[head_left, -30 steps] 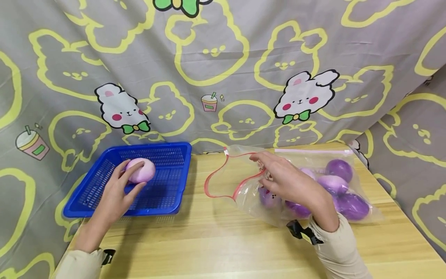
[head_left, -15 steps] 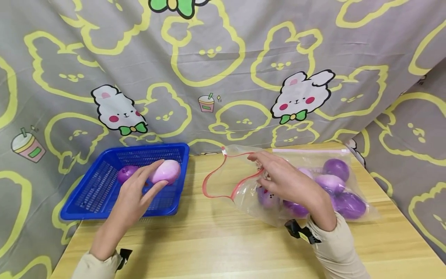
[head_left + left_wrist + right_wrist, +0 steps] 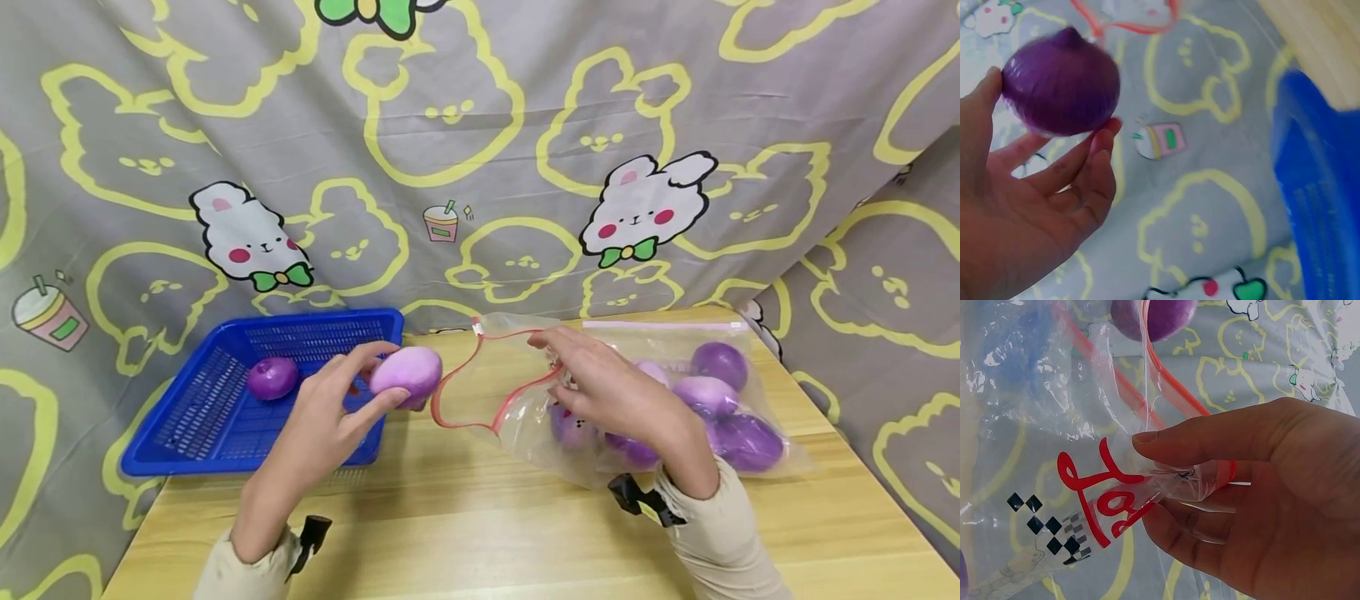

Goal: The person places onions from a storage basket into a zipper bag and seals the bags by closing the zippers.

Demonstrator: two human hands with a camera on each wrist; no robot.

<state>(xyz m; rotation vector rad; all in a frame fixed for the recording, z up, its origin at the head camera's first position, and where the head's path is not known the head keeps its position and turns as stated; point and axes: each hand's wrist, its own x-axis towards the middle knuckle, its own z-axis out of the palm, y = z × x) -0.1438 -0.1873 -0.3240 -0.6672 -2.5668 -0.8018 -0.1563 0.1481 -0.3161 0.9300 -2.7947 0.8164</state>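
My left hand point(image 3: 318, 412) holds a purple onion point(image 3: 408, 375) between thumb and fingertips, just past the right rim of the blue basket point(image 3: 378, 442). The left wrist view shows the onion point(image 3: 1063, 87) as dark purple with a pointed tip. A second purple onion point(image 3: 273, 378) lies inside the basket. My right hand point(image 3: 611, 383) pinches the edge of a clear zip bag point(image 3: 517, 433) with a red-lined mouth. That mouth gapes leftward, close to the held onion. In the right wrist view, thumb and fingers grip the bag's gathered film beside red lettering point(image 3: 1104, 494).
Behind the right forearm lies another clear bag point(image 3: 622, 337) with a pale zip strip and several purple onion-like pieces point(image 3: 750, 442). Which bag holds the nearer pieces is hard to tell. A patterned grey cloth point(image 3: 450, 275) hangs behind the wooden table point(image 3: 480, 533).
My left hand has lifted the onion out of the basket and carried it right towards the bag's mouth, uncovering the second onion. My right hand stays at the bag.
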